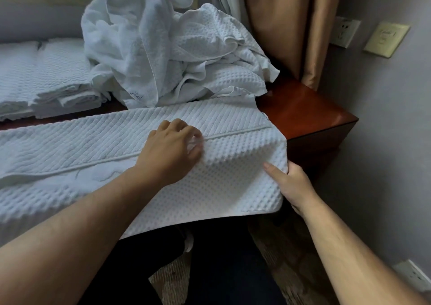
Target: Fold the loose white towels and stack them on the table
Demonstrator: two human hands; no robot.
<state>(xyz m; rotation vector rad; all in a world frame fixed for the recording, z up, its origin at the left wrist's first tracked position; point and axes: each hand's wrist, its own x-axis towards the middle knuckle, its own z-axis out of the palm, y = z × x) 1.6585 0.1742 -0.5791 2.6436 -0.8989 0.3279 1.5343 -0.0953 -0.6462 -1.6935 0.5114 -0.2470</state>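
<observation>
A white waffle-weave towel (93,146) lies spread across the front of the red-brown wooden table (303,111), its near part hanging over the table's front edge. My left hand (170,150) rests on the towel near its raised seam, fingers curled down onto the cloth. My right hand (291,183) grips the towel's right edge, thumb on top and fingers hidden beneath. A heap of loose white towels (163,48) is piled behind. Folded white towels (42,78) are stacked at the left.
A tan curtain (291,24) hangs behind the table's right corner. The grey wall at right carries a socket (345,31) and a switch plate (386,39). My dark-trousered legs and patterned carpet (291,269) show below the table edge.
</observation>
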